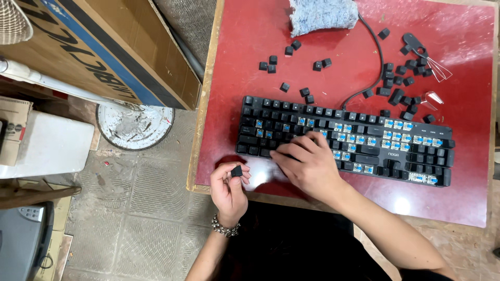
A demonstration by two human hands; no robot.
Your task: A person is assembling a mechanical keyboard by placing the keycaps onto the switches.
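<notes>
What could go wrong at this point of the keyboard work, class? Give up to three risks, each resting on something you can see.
1. The left hand pinches a black keycap at the red table's near edge; a slip would likely send it to the floor.
2. Loose keycaps lie scattered beside the cable; a tug could sweep some off.
3. The right hand rests on the keyboard beside exposed blue switches; pressing there might bend a stem.
</notes>
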